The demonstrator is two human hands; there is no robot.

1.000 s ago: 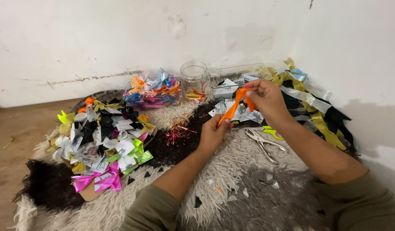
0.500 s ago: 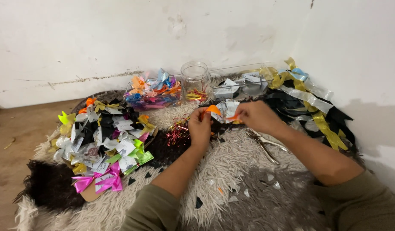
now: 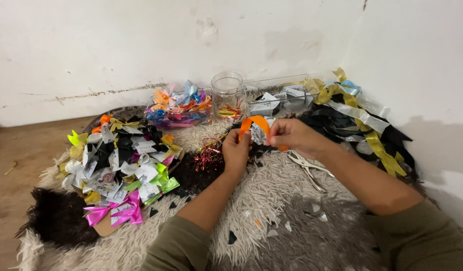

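An orange ribbon [image 3: 255, 122] arches in a loop between my two hands above the shaggy rug [image 3: 271, 200]. My left hand [image 3: 237, 149] pinches its left end, fingers closed. My right hand [image 3: 290, 135] grips the other end, with a bit of orange showing under the fingers. Both hands are close together in the middle of the view, just in front of a clear glass jar [image 3: 227, 90].
A pile of finished bows [image 3: 121, 160] in many colours lies at the left. A clear box of coloured bows [image 3: 178, 108] and a second clear box [image 3: 281, 95] stand by the wall. Loose gold, silver and black ribbons [image 3: 362, 120] lie at right. Scissors [image 3: 306, 168] rest on the rug.
A second ago my right hand held the orange ribbon stretched up and away. The hands have since come together and the ribbon is bent into a loop between them.
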